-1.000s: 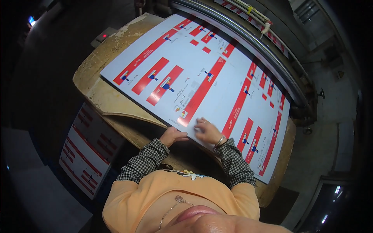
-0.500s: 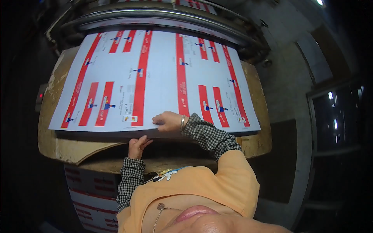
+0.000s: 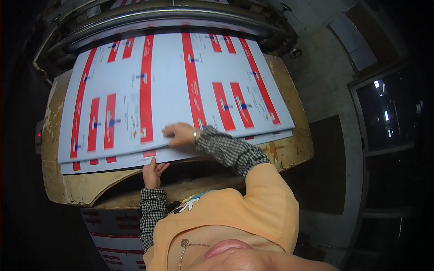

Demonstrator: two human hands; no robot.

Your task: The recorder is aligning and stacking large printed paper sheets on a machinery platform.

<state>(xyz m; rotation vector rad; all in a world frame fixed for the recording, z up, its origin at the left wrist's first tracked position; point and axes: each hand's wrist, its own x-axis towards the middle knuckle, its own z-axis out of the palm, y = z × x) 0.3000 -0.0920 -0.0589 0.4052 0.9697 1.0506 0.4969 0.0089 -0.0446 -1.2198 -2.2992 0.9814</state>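
Observation:
A large pile of white printed sheets (image 3: 172, 104) with red bars and small blue figures lies in front of me. Its upper sheets sit set back from the lower sheets (image 3: 122, 161), which show as a strip along the near edge. My right hand (image 3: 181, 134) is closed over the near edge of the upper sheets, its fingertips smeared by motion; the thumb's grip is partly hidden. Just below and to its left, my left hand (image 3: 153, 174) touches the near edge of the lower sheets, thumb up and fingers apart.
A worn wooden board (image 3: 291, 151) with a curved cut-out carries the pile. Metal rollers (image 3: 172, 18) of a machine cross the far side. More printed sheets (image 3: 115, 235) lie below the board at left. A glazed door or window frame (image 3: 384, 117) stands at right.
The upper sheets have shifted away from the lower ones, baring a printed strip at the near edge. My right hand has moved slightly left and away from me; the whole view has shifted a little.

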